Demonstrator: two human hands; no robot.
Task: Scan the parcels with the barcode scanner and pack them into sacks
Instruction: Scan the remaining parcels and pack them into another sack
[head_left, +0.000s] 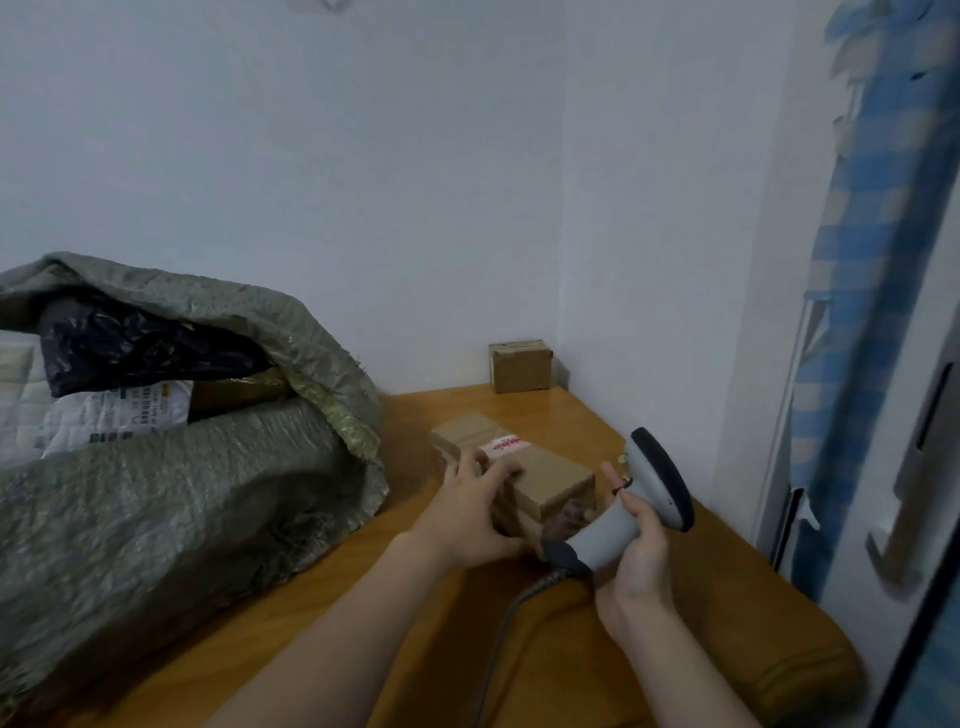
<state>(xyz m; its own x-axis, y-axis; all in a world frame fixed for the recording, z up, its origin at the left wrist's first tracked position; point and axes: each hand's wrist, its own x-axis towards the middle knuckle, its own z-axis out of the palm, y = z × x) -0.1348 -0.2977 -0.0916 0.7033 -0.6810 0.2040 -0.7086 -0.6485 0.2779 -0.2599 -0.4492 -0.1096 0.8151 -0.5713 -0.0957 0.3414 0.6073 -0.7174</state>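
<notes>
Right hand (636, 551) wraps the scanner (644, 488) handle near the table (519, 649) right edge. Left hand (467, 506) grips the box (545, 478) mid-table, fingers curled over its top. Scanner head faces away from the box, so best to turn the label up and aim squarely. Open sack (156, 493) lies at the left edge.

Illegible print on parcel label (506, 445) and white mailer (122, 413).

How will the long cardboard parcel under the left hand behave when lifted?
Under the left hand, the long cardboard parcel probably stays stiff: its taped faces look flat. Boxy and flat on the table, it likely won't roll.
</notes>
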